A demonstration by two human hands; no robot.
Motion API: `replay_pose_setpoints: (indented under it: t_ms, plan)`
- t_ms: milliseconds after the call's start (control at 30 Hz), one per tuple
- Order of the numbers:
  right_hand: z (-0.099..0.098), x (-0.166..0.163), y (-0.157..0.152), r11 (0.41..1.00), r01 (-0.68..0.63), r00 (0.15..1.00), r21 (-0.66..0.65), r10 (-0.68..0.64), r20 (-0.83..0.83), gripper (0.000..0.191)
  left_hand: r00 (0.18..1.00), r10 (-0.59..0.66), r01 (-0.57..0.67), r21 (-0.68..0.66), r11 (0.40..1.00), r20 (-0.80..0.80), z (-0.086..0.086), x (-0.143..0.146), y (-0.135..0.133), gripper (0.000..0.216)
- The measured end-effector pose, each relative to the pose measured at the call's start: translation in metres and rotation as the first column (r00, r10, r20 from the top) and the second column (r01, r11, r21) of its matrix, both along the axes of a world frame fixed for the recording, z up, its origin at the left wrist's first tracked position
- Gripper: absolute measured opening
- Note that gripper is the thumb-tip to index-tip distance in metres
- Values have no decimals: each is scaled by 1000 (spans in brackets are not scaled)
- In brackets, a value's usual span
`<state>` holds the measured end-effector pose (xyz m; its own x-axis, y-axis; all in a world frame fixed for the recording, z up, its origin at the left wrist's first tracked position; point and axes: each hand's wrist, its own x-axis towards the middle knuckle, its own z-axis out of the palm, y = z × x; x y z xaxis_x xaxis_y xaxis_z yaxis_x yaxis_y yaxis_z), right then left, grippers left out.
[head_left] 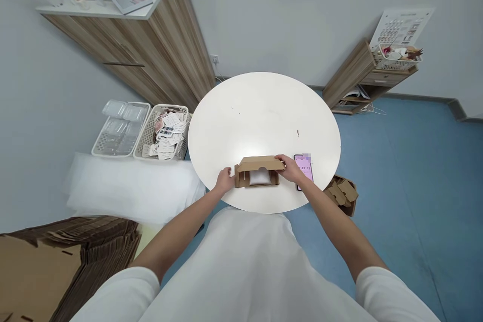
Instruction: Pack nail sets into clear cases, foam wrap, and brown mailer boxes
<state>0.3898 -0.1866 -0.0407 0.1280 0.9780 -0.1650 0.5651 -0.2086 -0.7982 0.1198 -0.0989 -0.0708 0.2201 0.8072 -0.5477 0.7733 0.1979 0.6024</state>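
Note:
A small brown cardboard box (244,181) rests near the front edge of the round white table (264,110). Its lid (261,163) is partly raised and tilts over the opening. Inside lies a soft white wrapped item (260,176), its far part hidden under the lid. My left hand (225,181) grips the box's left end beside the side flap, fingers against the cardboard. At the opposite end, my right hand (289,168) has its fingers closed on the right corner of the lid. A phone (304,171) with a lit pink screen lies just right of my right hand.
Left of the table stand a white basket of printed cards (166,133) and one of clear plastic boxes (119,131). White sheets (136,188) and stacked flat cardboard (41,276) lie nearer. A bin with folded cardboard (341,193) sits on the floor at right.

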Motion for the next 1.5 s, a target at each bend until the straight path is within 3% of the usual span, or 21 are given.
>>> replay_pose_setpoints:
  t_ms: [167, 333, 500, 600, 833, 967, 1100, 1300, 1500]
  plan:
    - [-1, 0, 0, 999, 32, 999, 16, -31, -25, 44, 998, 30, -27, 72, 997, -47, -7, 16, -15, 53]
    - [-3, 1, 1, 999, 48, 998, 8, -48, -36, 43, 998, 55, -54, -11, 998, 20, -7, 28, -21, 38]
    - [-2, 2, 1, 998, 70, 997, -1, -71, -20, 42, 998, -53, 44, 214, 976, 38, -4, 30, -25, 47]
    - [-2, 2, 1, 997, 75, 996, -24, -76, -43, 41, 996, -90, 80, 279, 957, 21, -1, 29, -24, 48]
    - [6, 4, 12, 993, 37, 987, -113, -54, -150, 39, 996, -86, 82, 232, 969, 8, 1, 28, -1, 26]
    - [13, 9, 19, 985, 27, 983, -169, -57, -177, 42, 989, -120, 101, 203, 974, 84, -3, 24, 18, 41]
    - [13, 10, 21, 984, -13, 983, -175, -20, -184, 41, 940, -308, 255, 299, 920, 145, -8, 18, 31, 62]
    - [11, 8, 23, 986, -30, 991, -165, 8, -133, 40, 918, -392, 344, 369, 863, 62, -11, 17, 32, 52]
    - [8, 4, 17, 980, -131, 991, -153, 129, -23, 46, 946, -307, 323, 340, 883, -103, -7, 20, 29, 52]
